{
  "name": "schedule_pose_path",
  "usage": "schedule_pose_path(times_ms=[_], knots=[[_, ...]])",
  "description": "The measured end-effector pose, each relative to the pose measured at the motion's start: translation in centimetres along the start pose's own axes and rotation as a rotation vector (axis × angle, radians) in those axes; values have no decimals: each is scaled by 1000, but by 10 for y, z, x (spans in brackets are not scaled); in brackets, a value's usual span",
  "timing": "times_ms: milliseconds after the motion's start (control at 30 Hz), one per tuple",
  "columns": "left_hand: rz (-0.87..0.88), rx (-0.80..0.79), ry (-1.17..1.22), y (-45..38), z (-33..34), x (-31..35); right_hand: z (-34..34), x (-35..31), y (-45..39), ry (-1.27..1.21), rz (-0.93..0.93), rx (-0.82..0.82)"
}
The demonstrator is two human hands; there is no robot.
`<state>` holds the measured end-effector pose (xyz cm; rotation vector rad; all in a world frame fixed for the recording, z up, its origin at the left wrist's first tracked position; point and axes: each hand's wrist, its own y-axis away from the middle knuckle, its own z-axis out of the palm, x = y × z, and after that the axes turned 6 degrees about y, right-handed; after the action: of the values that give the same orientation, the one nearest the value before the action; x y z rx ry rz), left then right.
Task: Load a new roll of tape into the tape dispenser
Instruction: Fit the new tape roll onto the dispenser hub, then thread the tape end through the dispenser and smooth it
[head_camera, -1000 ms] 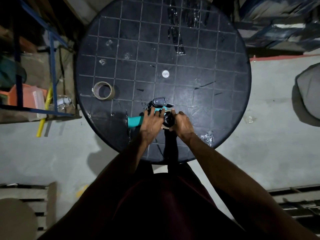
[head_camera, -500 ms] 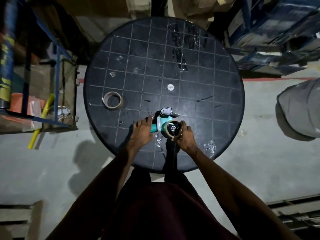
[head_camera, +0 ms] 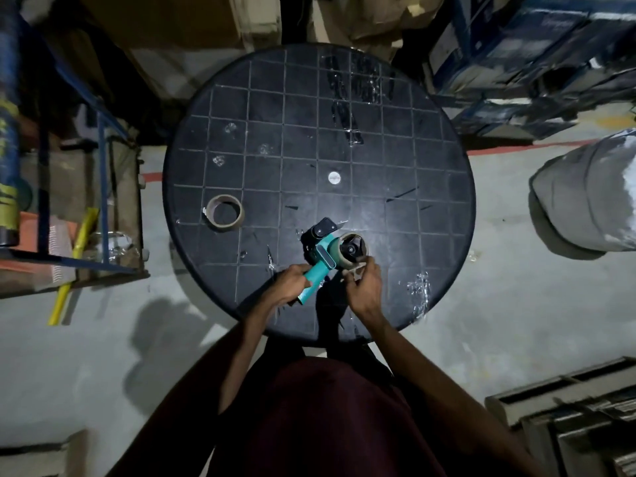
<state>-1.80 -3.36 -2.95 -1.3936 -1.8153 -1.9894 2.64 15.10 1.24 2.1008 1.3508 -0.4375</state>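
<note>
- A round black table [head_camera: 430, 166], its top scored in a grid of squares, is seen from above; the person stands at its near edge.
- A teal tape dispenser [head_camera: 321, 261] is held over the near part of the table, handle pointing near-left, black head pointing far.
- The teal handle is gripped by the left hand [head_camera: 290, 282], fingers curled round it.
- A roll of tape [head_camera: 351, 251] is seated on the dispenser's black hub, on the right side of the dispenser body.
- A loose brownish end of tape is pinched by the right hand [head_camera: 366, 285], just near the roll; fingers are curled on it, thumb side toward the roll.
- Whether the dispenser touches the table top cannot be told.
- A bare cardboard core [head_camera: 225, 212] lies flat on the left part of the table, well apart from both hands.
- A small white disc [head_camera: 334, 178] is set at the table's centre.
- Crumpled scraps of clear tape [head_camera: 418, 287] are stuck to the near-right edge; further strips are stuck at the far side.
- A blue metal rack [head_camera: 99, 139] stands to the left of the table, with a yellow tube [head_camera: 74, 266] leaning beside it.
- A grey sack [head_camera: 585, 201] lies on the floor to the right.
</note>
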Motion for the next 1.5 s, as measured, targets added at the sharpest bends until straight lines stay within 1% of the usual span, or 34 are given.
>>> schedule_pose_path(times_ms=[67, 100, 167, 267, 333, 400, 567, 667, 700, 733, 833, 867, 900, 933, 967, 1000, 1067, 1200, 1333, 1433, 1500], knots=[[-19, -23, 174, 6, 7, 12, 3, -4, -1, -75, -103, -69], [-25, -26, 254, 9, 9, 17, 4, -7, -4, -74, -123, -115], [-43, -22, 398, 11, 12, 26, 3, -16, -14, -52, -68, -211], [-41, -10, 537, 17, 11, 40, -6, -23, -29, -60, 44, -297], [-7, 7, 559, 24, 9, 53, -18, -30, -39, -115, 121, -376], [33, 27, 529, 32, 11, 66, -28, -36, -47, -188, 204, -458], [63, 6, 528, 40, 24, 76, -42, -40, -62, -361, 266, -444], [73, 57, 473, 46, 27, 84, -57, -55, -57, -479, 289, -435], [80, 118, 453, 46, 26, 86, -59, -55, -59, -468, 275, -433], [84, 222, 443, 46, 24, 87, -61, -54, -62, -458, 262, -429], [86, 611, 488, 42, 10, 86, -65, -52, -67, -444, 191, -438], [61, 687, 496, 39, 4, 85, -69, -53, -65, -441, 160, -435], [23, 708, 531, 39, -1, 89, -74, -56, -62, -433, 121, -429], [-32, 673, 585, 38, -5, 92, -77, -56, -60, -431, 74, -427], [-75, 606, 670, 38, -8, 98, -80, -57, -58, -434, 33, -430], [-80, 533, 752, 36, -12, 103, -82, -57, -58, -435, -9, -439], [-18, 474, 867, 32, -19, 106, -84, -56, -60, -423, -89, -450], [106, 504, 997, 27, -24, 109, -99, -61, -63, -357, -181, -414], [184, 518, 1033, 31, -24, 128, -118, -72, -58, -215, -322, -401], [246, 547, 1038, 37, -17, 142, -123, -82, -56, -98, -436, -327], [266, 531, 1009, 40, -12, 149, -119, -84, -57, 32, -497, -234]])
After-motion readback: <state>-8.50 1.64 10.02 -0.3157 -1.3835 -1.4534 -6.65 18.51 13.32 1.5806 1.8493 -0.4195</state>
